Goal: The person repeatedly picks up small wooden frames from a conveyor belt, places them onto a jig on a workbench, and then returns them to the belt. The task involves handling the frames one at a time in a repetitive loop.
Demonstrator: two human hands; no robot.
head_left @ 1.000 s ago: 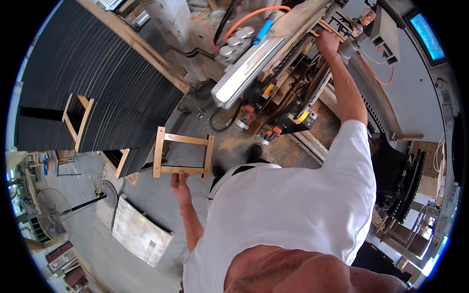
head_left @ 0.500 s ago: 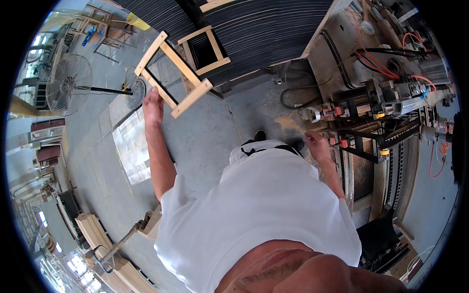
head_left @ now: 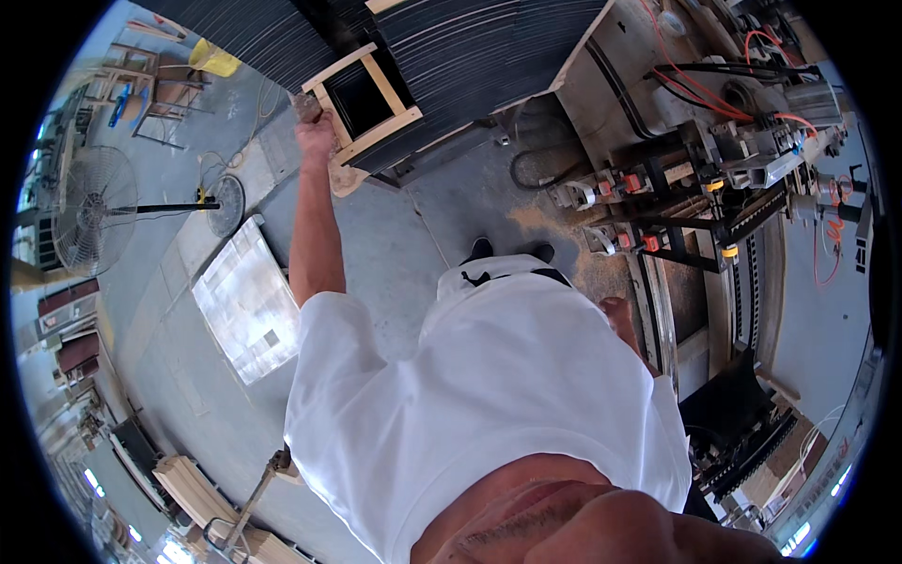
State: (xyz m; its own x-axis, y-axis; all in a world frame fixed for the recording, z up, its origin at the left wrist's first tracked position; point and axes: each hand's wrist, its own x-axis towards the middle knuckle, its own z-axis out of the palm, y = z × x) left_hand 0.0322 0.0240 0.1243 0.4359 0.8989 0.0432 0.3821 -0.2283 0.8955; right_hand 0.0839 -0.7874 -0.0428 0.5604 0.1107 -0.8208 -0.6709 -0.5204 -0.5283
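At one edge of the wooden frame (head_left: 383,85), by open floor (head_left: 381,230), the left hand (head_left: 316,136) curls, hold unclear; right hand (head_left: 617,315) unreadable.

The scene is viewed from above, through the left one of two wide fisheye cameras worn on the head, aimed steeply down along the body. Nearest the lens, below and to the right of the grip, the white short-sleeved cloth shirt (head_left: 526,376) is seen so close that much of the lower half is filled. The bare left hand (head_left: 315,136), at the pale rectangular wooden frame (head_left: 385,85), is viewed from farther off, along an outstretched arm. Well left of the grip, the round wire-caged fan (head_left: 94,202) is taken in; well right, the metal machine with orange hoses (head_left: 700,226) (straight edges are bent toward the rim, and the corners are blacked out).
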